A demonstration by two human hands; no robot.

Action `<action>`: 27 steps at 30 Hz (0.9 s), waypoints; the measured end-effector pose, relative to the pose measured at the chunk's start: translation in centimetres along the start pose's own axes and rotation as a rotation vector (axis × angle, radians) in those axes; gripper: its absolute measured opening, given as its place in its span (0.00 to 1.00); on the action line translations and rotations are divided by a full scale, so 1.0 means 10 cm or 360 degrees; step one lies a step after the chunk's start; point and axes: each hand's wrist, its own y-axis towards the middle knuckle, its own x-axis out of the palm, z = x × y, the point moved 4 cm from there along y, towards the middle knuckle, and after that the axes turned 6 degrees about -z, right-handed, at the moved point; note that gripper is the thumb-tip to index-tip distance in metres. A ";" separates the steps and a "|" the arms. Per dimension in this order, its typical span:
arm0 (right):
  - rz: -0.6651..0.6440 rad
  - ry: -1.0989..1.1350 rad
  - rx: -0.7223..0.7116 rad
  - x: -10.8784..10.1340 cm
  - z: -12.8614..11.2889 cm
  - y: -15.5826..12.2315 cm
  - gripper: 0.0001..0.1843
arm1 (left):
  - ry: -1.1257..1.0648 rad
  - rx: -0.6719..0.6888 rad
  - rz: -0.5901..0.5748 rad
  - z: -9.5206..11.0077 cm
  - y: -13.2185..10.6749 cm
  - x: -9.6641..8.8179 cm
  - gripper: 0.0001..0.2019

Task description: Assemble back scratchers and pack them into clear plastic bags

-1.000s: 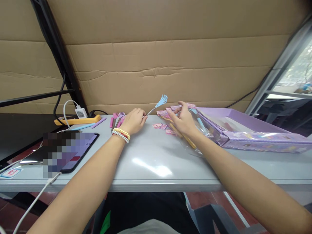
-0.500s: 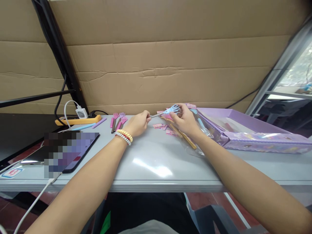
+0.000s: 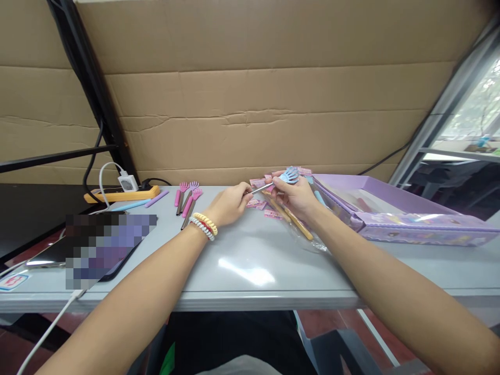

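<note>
Both hands hold one small back scratcher with a light blue claw head (image 3: 289, 175) and a thin metal rod (image 3: 261, 188). My left hand (image 3: 233, 201) is closed around the rod's lower end, which its fingers hide. My right hand (image 3: 296, 197) pinches the rod just below the claw. Under and beside my right hand lie wooden sticks (image 3: 299, 225) and clear plastic wrapping (image 3: 312, 244). Small pink printed cards (image 3: 273, 213) are scattered between the hands. Left of my left hand rest several back scratchers with pink and purple claws (image 3: 195, 194).
An open purple box (image 3: 422, 226) stands at the right. Far left are a yellow power strip (image 3: 121, 194) with a white charger (image 3: 128, 182), a blue and a purple stick (image 3: 157, 198), and a phone (image 3: 117, 268) with cables. Cardboard (image 3: 250, 94) backs the grey table (image 3: 250, 260).
Both hands and the back scratcher have shifted slightly right. My right fingers have moved from the claw down onto the rod.
</note>
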 end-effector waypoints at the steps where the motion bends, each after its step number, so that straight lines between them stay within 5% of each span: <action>1: -0.0037 -0.0007 -0.0001 0.02 0.01 -0.01 0.24 | -0.0006 -0.0007 0.0037 0.01 0.00 -0.01 0.11; 5: -0.0206 -0.0098 0.0025 0.07 0.09 -0.01 0.22 | -0.0053 -0.0004 0.0135 0.03 0.00 -0.06 0.11; 19: -0.0295 -0.0151 0.0077 0.12 0.12 -0.01 0.21 | -0.0199 0.0119 -0.0154 0.14 -0.02 0.04 0.15; 27: -0.0496 -0.0264 0.0380 0.22 0.06 -0.11 0.18 | -0.0185 -0.0235 0.0281 0.02 0.00 -0.11 0.16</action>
